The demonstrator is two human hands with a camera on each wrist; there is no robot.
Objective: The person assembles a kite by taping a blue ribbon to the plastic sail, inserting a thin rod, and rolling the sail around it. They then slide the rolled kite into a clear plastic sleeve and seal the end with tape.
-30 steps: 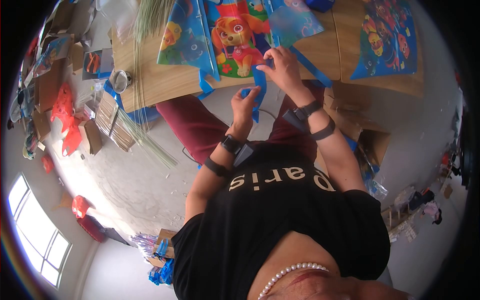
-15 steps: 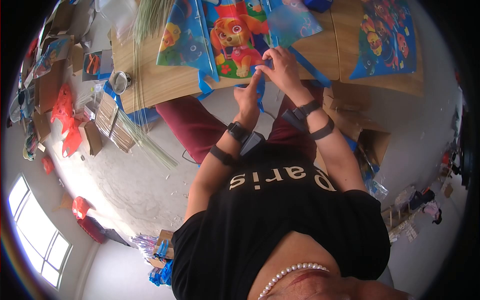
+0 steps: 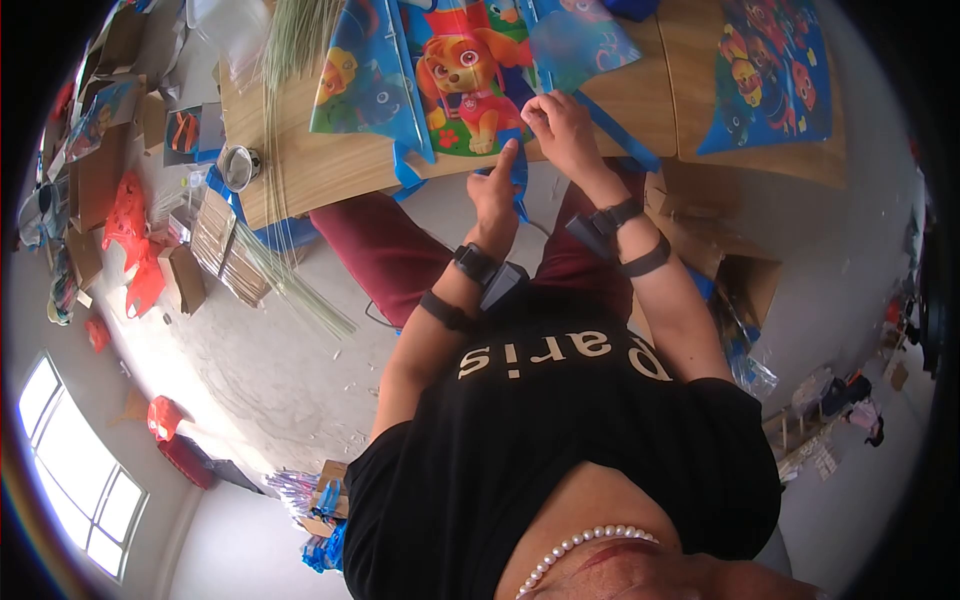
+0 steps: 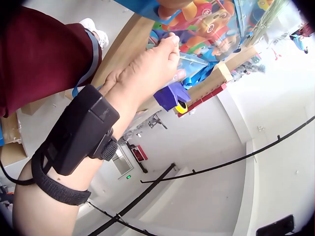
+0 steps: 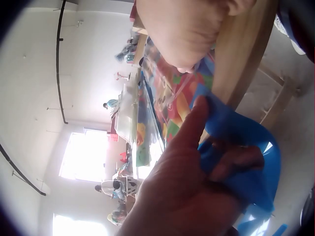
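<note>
A cartoon-printed plastic sheet with thin rods, like a kite (image 3: 470, 105), lies at the table's near edge, a red-and-orange puppy at its middle. My left hand (image 3: 492, 195) holds a blue plastic strip (image 5: 268, 152) in its curled fingers, below the sheet's lower edge. Its index finger points straight, with the tip at the strip's upper end. Just to the right, my right hand (image 3: 568, 135) has thumb and fingertips brought together close over the sheet's lower corner. In the left wrist view the same right hand (image 4: 147, 69) shows bent fingers; I cannot tell whether they pinch anything.
Another printed sheet (image 3: 770, 80) lies on the right of the wooden table (image 3: 648, 100). Thin pale sticks (image 3: 305, 40) and a round tin (image 3: 241, 167) are at the left. Blue strips (image 3: 625, 140) hang over the edge. A cardboard box (image 3: 750, 285) stands below right.
My left hand has moved up and stretched its index finger toward the sheet, its fingertip meeting the right thumb half a second ago. My right fingertips have since drawn together and moved slightly up.
</note>
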